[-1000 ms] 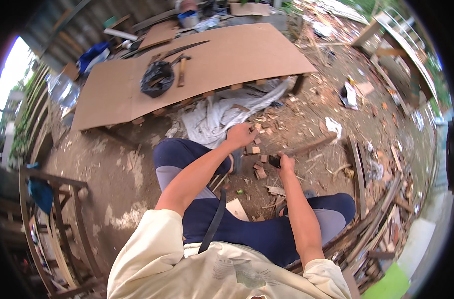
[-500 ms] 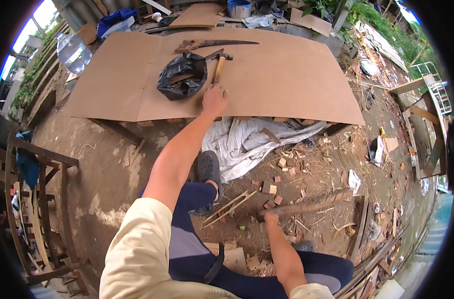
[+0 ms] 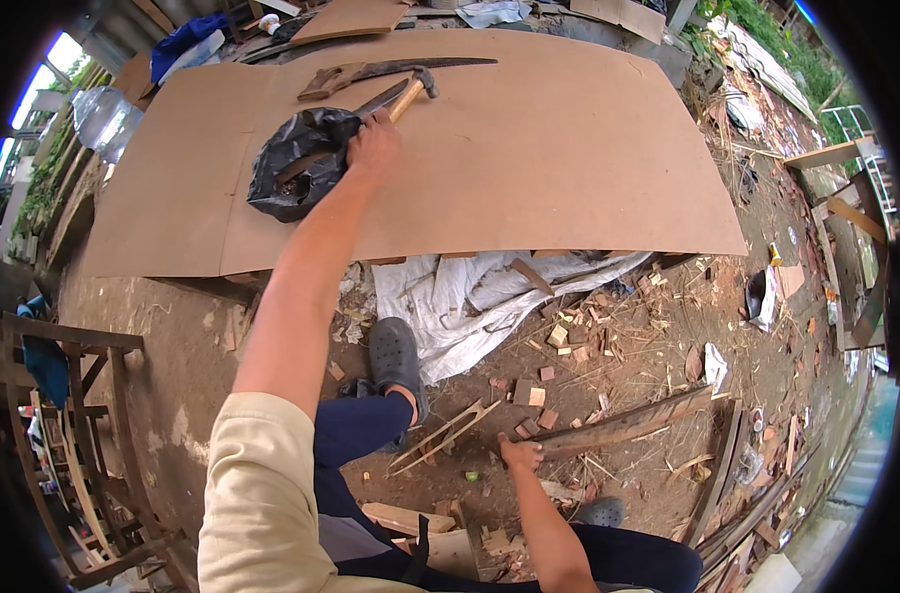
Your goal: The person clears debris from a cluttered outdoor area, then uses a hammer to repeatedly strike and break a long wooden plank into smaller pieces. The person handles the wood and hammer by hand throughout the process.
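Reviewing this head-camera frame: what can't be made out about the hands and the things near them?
- Left hand: lies over the hammer handle; whether the fingers close round it is hidden by the hand's back.
- Black plastic bag: its contents are hidden by its folds.
- Right hand: rests at the end of the wooden plank; the grip underneath is hidden.
- Saw: its teeth are too small to see.

Hammer handle under left hand

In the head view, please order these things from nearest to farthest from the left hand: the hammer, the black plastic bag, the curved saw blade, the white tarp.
From the left hand:
1. Hammer, under the fingers.
2. Black plastic bag, just left.
3. Curved saw blade, beyond, on the board.
4. White tarp, on the ground.
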### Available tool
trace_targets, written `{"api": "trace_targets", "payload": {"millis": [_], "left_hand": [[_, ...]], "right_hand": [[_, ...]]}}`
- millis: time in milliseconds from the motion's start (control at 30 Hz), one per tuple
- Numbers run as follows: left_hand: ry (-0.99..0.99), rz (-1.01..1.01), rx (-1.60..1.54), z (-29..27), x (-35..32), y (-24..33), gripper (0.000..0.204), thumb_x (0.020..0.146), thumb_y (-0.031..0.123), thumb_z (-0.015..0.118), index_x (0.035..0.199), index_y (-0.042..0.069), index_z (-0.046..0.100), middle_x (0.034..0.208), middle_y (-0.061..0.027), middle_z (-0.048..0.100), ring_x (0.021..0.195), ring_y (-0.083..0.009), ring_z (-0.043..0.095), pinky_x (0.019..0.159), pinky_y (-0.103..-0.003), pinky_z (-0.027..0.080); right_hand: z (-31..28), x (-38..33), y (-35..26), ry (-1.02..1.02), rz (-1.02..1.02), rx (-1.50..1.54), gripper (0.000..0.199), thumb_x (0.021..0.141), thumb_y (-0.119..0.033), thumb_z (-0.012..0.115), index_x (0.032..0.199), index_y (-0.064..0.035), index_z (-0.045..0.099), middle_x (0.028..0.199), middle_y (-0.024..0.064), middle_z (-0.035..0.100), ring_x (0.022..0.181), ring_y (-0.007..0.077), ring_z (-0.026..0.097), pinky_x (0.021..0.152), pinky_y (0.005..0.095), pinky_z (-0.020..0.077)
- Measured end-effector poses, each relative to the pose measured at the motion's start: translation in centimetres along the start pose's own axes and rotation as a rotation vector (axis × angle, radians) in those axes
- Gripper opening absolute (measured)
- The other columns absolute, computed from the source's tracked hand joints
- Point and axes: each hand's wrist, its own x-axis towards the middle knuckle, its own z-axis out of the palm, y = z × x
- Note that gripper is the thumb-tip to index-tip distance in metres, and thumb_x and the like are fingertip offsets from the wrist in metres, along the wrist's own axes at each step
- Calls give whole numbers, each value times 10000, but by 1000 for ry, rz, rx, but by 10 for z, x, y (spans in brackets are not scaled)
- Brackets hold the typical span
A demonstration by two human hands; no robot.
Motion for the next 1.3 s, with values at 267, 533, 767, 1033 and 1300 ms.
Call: {"api": "trace_targets", "payload": {"millis": [267, 533, 767, 1033, 1300], "left_hand": [[-72, 48, -61, -15, 27, -35, 461, 957, 402, 591, 1167, -8, 572, 1072, -264, 675, 1030, -434, 656, 892, -528, 528], [-105, 238, -475, -13, -93, 68, 489, 942, 449, 595, 1003, -34, 632, 857, -276, 670, 878, -452, 664, 768, -511, 521], [-704, 171, -933, -18, -335, 191, 515, 936, 468, 608, 731, -4, 581, 608, -136, 588, 548, -267, 617, 545, -417, 469], [-964, 81, -997, -19, -528, 256, 606, 980, 582, 474, 818, 7, 579, 607, -19, 507, 488, -147, 498, 442, -315, 429], [-990, 598, -894, -17, -640, 283, 562, 1032, 366, 299, 929, -45, 669, 941, -316, 668, 929, -502, 633, 847, -561, 473]], "right_hand": [[-18, -22, 1, -130, -73, 54, 1393, 717, -756, 691, 1498, 161, -10, 1527, 404, 128, 1434, 523, 204, 1149, 556, 276], [-46, 10, 19, -394, -291, 368, 1048, 851, -679, 624, 1525, 40, 269, 1579, 217, 310, 1455, 381, 292, 1154, 552, 268], [-97, 29, 76, -673, -513, 1347, 595, 1009, -447, 517, 1415, -17, 465, 1378, 147, 569, 1235, 350, 563, 1046, 556, 429], [-212, -67, 167, -661, -492, 1214, 339, 930, -346, 515, 1099, -67, 611, 1160, 137, 641, 1026, 307, 618, 926, 510, 496], [-206, -97, 265, -398, -482, 1317, 218, 908, -246, 565, 1009, -55, 594, 921, 101, 617, 853, 253, 612, 815, 446, 540]]}}
